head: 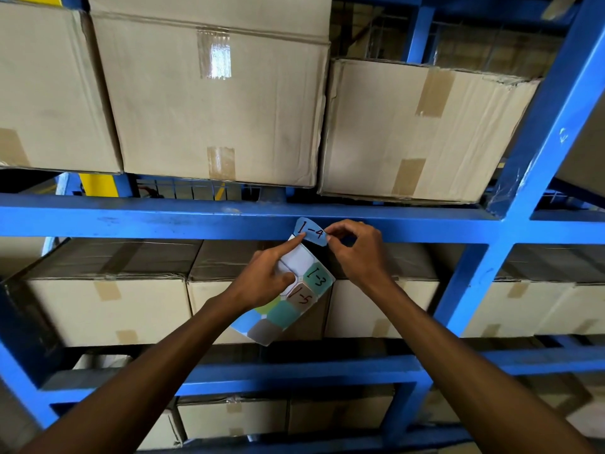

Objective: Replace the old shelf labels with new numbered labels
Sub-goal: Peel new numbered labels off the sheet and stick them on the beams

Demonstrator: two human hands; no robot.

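A pale blue paper label marked "1-4" point(311, 231) is pinched by the right hand point(357, 253) against the blue steel shelf beam point(163, 219); the multicoloured sticker sheet point(288, 299) is gripped by the left hand point(265, 280), forefinger on the label.

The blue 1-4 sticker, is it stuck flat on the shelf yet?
Not yet. The 1-4 sticker is curled, pinched by the right hand at the blue beam.

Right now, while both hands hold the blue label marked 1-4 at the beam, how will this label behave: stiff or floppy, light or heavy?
The 1-4 label is probably floppy: it already curves between the right hand and the left hand. It looks thin and light, so likely easy to crease. Peeled off the sticker sheet, it may cling to fingers.
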